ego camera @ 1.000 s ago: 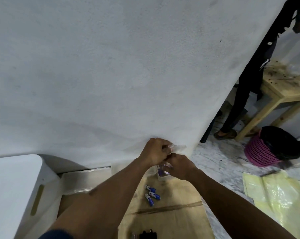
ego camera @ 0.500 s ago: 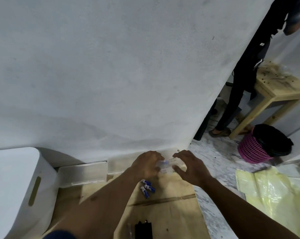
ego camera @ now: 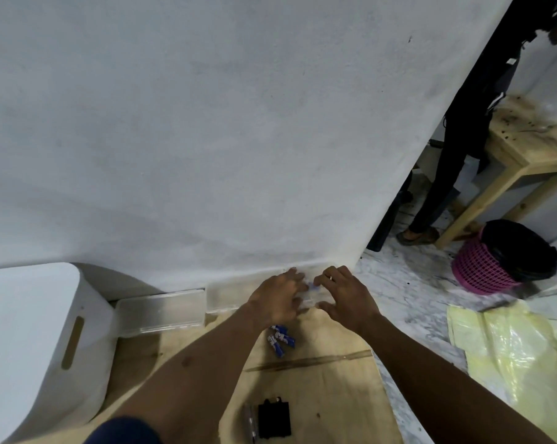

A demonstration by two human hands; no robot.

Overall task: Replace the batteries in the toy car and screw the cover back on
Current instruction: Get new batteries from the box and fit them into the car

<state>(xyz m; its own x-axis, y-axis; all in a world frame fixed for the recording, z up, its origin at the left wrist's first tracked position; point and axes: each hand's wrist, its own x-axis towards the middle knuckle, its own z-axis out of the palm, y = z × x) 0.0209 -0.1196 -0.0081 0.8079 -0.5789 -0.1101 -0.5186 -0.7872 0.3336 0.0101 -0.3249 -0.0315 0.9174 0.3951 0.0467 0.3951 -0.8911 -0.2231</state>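
Batteries (ego camera: 280,339) (blue, a small cluster) lie on the bench (ego camera: 334,395) just on your side of the left hand (ego camera: 277,299). Long axes run roughly toward you. Left is the nearer reach. Both hands sit on a small clear box (ego camera: 309,294) by the wall. Left fingers lie fairly straight on it. Right hand (ego camera: 347,294) arches over it, grip unclear. Closer to you: black cover-like piece (ego camera: 274,419). Toy car not in view.
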